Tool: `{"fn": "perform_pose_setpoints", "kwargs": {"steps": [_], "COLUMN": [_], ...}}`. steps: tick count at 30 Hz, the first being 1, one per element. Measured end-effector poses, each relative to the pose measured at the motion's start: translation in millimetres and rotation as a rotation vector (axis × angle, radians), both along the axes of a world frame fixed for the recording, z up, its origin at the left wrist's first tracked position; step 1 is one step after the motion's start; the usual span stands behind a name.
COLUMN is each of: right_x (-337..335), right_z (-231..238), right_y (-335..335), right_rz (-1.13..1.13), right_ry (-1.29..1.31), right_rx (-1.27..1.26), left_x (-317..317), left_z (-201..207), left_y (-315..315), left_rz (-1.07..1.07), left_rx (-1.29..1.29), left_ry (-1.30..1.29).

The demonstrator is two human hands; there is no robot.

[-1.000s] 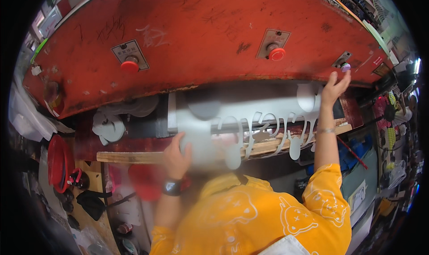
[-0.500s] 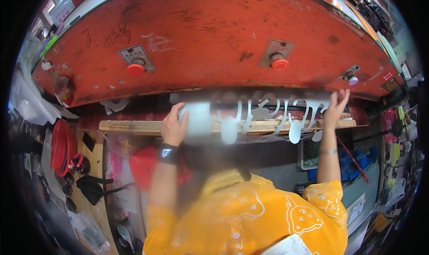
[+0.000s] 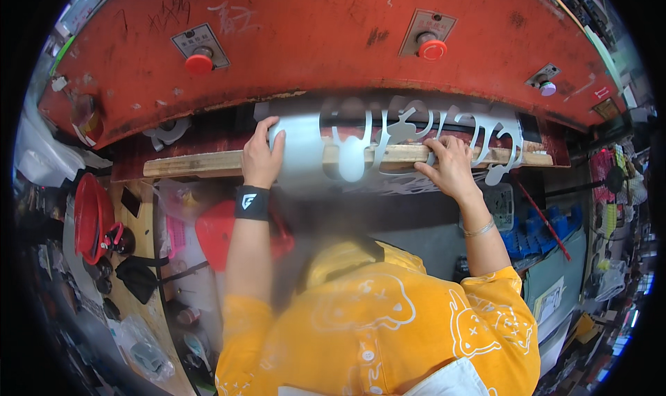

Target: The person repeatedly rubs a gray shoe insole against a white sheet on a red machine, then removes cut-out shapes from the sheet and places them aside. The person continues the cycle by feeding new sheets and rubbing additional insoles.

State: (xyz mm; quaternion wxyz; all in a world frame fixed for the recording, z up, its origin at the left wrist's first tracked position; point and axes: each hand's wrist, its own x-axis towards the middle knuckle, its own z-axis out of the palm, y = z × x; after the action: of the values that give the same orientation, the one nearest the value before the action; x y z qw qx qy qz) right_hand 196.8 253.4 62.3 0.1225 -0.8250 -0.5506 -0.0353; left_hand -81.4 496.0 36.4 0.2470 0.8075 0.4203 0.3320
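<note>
A pale sheet (image 3: 300, 153) with several shapes cut out of it hangs over the wooden bar (image 3: 201, 164) at the front of a red machine. My left hand (image 3: 263, 157), with a black wristband, is closed on the sheet's left edge, thumb on the front side. My right hand (image 3: 451, 166) is at the cut-out part, to the right of a rounded tab. Its fingers curl over the bar and close on a thin strip of the sheet. The sheet's far part is hidden under the machine's front panel.
The red front panel (image 3: 305, 56) stands across the far side, with two red push buttons and a small pale one (image 3: 547, 88). Below left are a red stool (image 3: 218, 233) and a red basin (image 3: 94, 219). Blue trays (image 3: 534, 240) lie at the right.
My right hand has come down and left from the sheet's far right end to a strip over the bar. My left hand stays at the left edge. The view has tilted slightly down.
</note>
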Motion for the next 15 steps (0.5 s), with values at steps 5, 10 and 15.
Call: {"fn": "perform_pose_setpoints", "kwargs": {"steps": [5,10,15], "right_x": [-9,-8,-22], "right_z": [-5,36,71], "right_y": [-3,-16,12], "right_rz": [-0.010,0.106,-0.083], "right_ry": [0.004,0.219,0.327], "right_rx": [-0.002,-0.373,0.068], "left_x": [-6,-24,-58], "left_z": [-5,-10,2], "left_y": [-4,-30,-68], "left_rz": [-0.028,-0.075,-0.117], "left_rx": [-0.071,0.022,-0.271], "left_ry": [-0.010,-0.035,0.237]}}
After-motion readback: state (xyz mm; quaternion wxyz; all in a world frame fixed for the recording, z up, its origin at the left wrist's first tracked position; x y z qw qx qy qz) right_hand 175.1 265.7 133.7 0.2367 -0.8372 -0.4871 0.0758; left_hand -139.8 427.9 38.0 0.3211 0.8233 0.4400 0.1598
